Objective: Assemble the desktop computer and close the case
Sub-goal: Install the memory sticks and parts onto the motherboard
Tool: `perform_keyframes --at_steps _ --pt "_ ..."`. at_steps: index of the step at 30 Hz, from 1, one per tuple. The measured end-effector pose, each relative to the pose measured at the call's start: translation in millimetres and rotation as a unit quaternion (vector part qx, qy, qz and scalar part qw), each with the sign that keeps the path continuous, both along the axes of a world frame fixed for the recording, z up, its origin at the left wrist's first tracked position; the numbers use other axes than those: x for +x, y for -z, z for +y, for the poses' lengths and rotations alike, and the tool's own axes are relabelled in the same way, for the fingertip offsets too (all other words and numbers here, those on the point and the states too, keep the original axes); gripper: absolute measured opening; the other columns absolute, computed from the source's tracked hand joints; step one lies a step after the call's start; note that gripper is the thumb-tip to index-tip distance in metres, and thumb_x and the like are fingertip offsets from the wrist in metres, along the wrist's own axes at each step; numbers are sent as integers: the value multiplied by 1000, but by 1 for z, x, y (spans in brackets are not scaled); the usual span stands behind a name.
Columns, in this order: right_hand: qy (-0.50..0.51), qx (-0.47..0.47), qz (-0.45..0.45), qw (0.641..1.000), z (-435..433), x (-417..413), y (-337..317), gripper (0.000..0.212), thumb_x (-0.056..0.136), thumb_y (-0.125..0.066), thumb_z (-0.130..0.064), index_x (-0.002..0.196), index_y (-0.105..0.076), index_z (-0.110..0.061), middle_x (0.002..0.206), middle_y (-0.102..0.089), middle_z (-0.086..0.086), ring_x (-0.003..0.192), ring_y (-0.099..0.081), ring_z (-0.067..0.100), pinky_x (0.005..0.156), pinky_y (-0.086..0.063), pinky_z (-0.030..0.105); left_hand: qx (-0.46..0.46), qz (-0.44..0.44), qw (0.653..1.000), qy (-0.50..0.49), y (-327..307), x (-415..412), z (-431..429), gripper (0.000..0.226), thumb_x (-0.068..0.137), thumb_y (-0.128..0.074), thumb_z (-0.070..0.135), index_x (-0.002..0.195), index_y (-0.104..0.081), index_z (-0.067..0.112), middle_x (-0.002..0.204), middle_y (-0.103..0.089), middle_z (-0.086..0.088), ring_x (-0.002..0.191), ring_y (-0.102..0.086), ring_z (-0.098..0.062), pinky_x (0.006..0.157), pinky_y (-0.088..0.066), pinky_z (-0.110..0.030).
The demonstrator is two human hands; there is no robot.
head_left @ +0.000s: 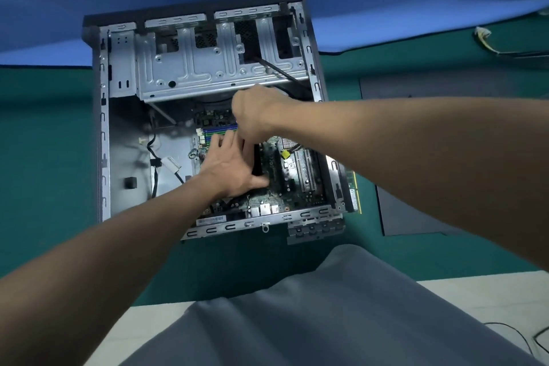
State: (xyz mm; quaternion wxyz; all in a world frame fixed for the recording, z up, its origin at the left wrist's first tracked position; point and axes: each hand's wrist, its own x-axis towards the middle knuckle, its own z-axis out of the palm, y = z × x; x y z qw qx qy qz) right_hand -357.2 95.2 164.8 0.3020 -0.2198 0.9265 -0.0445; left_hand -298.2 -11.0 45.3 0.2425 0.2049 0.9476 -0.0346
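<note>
Toward twelve o'clock on the green tabletop (44, 142) lies the open computer case (208, 74). Inside, the left hand (228, 169) lies flat on a black part (257, 162). At its one o'clock the right hand (255, 116) is curled; what it holds is hidden.

A single wide-angle view from the person's head looks steeply down and forward. The open grey metal computer case (184, 68) lies near, filling the middle of the frame on the green surface (44, 142). The left forearm (104, 246) enters from the lower left, the right forearm (416, 142) from the right edge.
</note>
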Motion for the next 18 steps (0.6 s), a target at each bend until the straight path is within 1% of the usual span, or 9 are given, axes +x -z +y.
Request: perform_keyframes --at_steps 2,4,6,8,10,12,15,17,18 --pt "-53 34 -17 998 9 -7 -3 13 93 -47 -11 80 -50 -12 73 -47 0 75 -49 21 63 -37 28 -19 37 999 19 4 2 -1 95 74 -25 81 133 -35 7 124 -37 -9 105 -31 -21 95 -29 -41" --pt "-105 70 -34 991 15 -11 -5 15 94 -47 -16 81 -50 -11 71 -45 -1 64 -46 16 58 -36 27 -14 67 997 21 7 2 -2 96 72 -18 81 130 -35 6 109 -35 -7 94 -24 -19 88 -29 -41" --pt "-157 77 -30 984 20 -14 -7 9 94 -46 -17 88 -51 -11 73 -45 0 64 -47 17 59 -37 30 -7 71 997 16 8 2 -4 96 70 -17 81 128 -34 7 102 -30 -4 92 -25 -19 85 -29 -41" --pt "-208 67 25 976 24 -15 -8 12 92 -47 -17 81 -48 -14 71 -42 2 61 -45 18 51 -33 28 -12 78 997 19 11 3 -4 96 70 -18 81 129 -34 8 108 -39 -6 96 -32 -22 86 -29 -42" --pt "-239 41 65 968 25 -13 -6 24 91 -49 -17 69 -40 -15 67 -39 3 56 -40 16 44 -26 26 -12 80 997 17 13 4 -3 94 72 -21 81 129 -41 8 114 -43 -8 100 -34 -22 86 -28 -43" --pt "-201 7 74 977 24 -7 1 27 89 -48 -15 65 -35 -15 65 -36 3 55 -38 16 44 -24 26 -15 76 997 12 14 3 -2 93 73 -22 81 123 -48 8 108 -40 -6 95 -29 -20 85 -27 -43" --pt "1 -22 35 999 23 -5 5 22 87 -48 -9 67 -39 -13 72 -42 3 66 -45 21 52 -35 26 -15 92 996 2 15 4 -1 94 73 -23 82 125 -44 7 107 -40 -6 92 -25 -19 84 -27 -42" --pt "42 -7 0 999 23 -9 6 9 92 -46 -11 85 -53 -10 85 -48 4 78 -48 21 63 -41 26 -12 92 996 2 15 5 -1 98 73 -22 84 129 -39 6 111 -42 -7 94 -30 -20 85 -29 -43" --pt "30 10 -32 999 22 -12 3 14 95 -44 -12 99 -57 -7 91 -50 4 78 -49 20 63 -43 25 -13 90 996 3 15 5 -2 99 72 -21 85 129 -38 5 110 -40 -7 94 -29 -20 86 -29 -43"
